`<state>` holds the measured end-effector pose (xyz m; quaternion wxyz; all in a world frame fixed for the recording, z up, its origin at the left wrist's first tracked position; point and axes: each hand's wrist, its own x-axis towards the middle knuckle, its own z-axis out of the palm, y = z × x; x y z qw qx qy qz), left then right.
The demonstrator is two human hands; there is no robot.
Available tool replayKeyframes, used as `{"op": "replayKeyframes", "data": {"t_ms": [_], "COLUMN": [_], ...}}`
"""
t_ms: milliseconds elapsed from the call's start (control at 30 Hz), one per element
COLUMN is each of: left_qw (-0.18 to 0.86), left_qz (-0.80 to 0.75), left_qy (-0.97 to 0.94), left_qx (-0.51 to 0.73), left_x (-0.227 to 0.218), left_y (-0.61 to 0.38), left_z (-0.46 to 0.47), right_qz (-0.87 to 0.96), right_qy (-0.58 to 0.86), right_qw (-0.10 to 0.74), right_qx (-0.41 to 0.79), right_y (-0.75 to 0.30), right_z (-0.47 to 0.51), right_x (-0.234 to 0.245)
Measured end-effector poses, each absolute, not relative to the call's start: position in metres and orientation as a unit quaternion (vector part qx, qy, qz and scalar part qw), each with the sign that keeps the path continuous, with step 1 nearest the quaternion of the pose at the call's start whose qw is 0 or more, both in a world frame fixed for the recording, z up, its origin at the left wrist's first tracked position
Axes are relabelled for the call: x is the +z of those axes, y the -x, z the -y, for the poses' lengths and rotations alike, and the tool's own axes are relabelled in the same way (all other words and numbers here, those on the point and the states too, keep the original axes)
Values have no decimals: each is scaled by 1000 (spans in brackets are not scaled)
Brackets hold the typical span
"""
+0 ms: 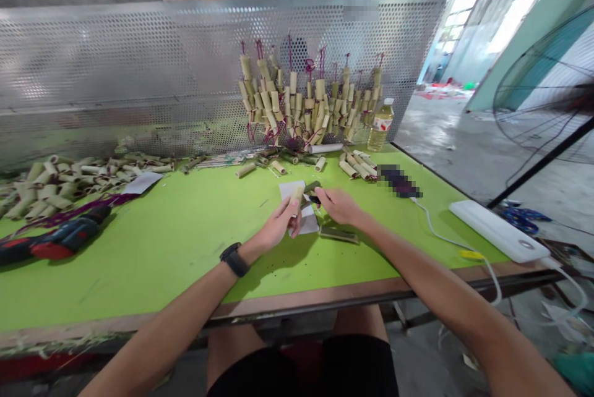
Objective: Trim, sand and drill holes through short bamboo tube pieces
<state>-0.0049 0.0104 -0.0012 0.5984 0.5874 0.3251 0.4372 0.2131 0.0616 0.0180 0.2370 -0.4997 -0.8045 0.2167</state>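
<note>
Slippage looks like the chief risk: the left hand [284, 217] is closed on a short, pale, round bamboo tube [297, 193] above a flat white paper sheet [308, 224], and the right hand [338, 204] is wrapped around a small black-handled tool [314, 199] just beside it, its working end too small to make out. If that end is sharp and the tube turns, the tool could skid into the left hand. Sliding paper on the flat lime-green surface [185, 255] might unsteady things too, and the right forearm [417, 258] could snag the thin white cable [431, 221] nearby. Counted: two hands, one held tube, one tool, two white sheets including a smaller white sheet [142, 183] at left, one split dark-green bamboo strip [340, 235], one blue-and-red power drill [69, 239], one clear plastic bottle of yellow liquid [380, 128]. The heaped pale bamboo tubes [46, 190] and purple-corded hanging bamboo strings [320, 97] overlap too much to count.
</note>
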Motion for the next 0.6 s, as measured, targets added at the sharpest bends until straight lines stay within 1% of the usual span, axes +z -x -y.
{"op": "replayKeyframes", "data": {"t_ms": [133,233,333,433,533,600], "left_qw": [584,593,608,608,581,541], "left_qz": [-342,-351,-339,-319,-323,-355], "left_qy": [-592,-567,-558,-581,-611,-631], "left_qx": [439,452,451,437,430,428], "left_x": [0,0,1,0,-2,-2], "left_y": [4,1,-2,-3,-1,1], "left_z": [-9,-7,-6,-5,-6,-3], "right_qz": [775,779,813,827,829,821], "right_qy": [532,518,480,475,489,507], "right_qw": [276,297,273,245,220,212], "right_qx": [202,190,186,175,160,151], "right_y": [-226,-228,-219,-208,-201,-200], "right_z": [-72,-70,-61,-50,-45,-45], "right_x": [20,23,25,27,27,28]}}
